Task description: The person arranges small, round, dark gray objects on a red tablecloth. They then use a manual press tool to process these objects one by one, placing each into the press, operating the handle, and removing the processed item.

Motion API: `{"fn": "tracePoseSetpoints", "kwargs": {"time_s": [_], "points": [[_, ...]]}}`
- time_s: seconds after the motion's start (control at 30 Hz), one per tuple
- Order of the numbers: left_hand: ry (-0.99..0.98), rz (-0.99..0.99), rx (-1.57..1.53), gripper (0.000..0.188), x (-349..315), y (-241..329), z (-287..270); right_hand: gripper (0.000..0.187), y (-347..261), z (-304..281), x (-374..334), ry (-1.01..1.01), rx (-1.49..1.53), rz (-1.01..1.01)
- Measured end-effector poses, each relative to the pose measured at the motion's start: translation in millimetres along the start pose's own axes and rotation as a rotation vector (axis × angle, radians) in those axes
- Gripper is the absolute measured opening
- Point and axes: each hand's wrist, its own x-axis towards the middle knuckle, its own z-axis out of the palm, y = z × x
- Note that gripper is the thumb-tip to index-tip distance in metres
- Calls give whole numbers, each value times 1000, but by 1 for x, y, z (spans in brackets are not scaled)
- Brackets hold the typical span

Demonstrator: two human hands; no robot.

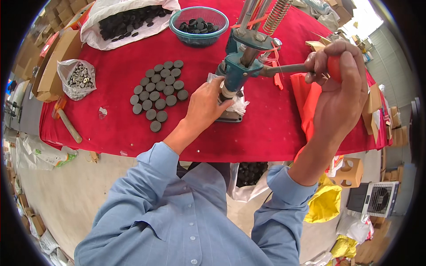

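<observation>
A green hand press (239, 73) with a coil spring (278, 17) stands on the red-covered table. My right hand (339, 91) is closed round the red ball knob (333, 67) at the end of its lever (290, 68). Under the press head, my left hand (205, 101) curls its fingers at the ram's lower end; what they hold is hidden. White plastic wrapping (239, 106) lies around the press base (230, 117). Just left of that hand, several dark grey round discs (159, 103) lie flat in a loose group.
A white sack (93, 33) of black discs and a teal basket (173, 31) of black parts stand at the back. At left are a bag of small metal rings (79, 80), a hammer (67, 122) and a cardboard box (57, 62). Red cloth (303, 104) lies right of the press.
</observation>
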Motion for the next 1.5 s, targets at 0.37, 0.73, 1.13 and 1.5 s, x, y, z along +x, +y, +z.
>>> {"fn": "tracePoseSetpoints", "kwargs": {"time_s": [0.37, 0.73, 1.13, 1.5], "points": [[25, 24, 436, 35, -34, -32, -61, 20, 57, -17, -143, -33, -23, -387], [-101, 16, 468, 34, -63, -44, -83, 21, 45, -14, -113, -10, -55, -385], [-56, -221, 324, 31, -29, -44, -52, 19, 12, 6, 13, 12, -68, -89], [-22, -28, -5, 66, -2, -6, 6, 23, 14, 4, 36, -1, -147, 30]]}}
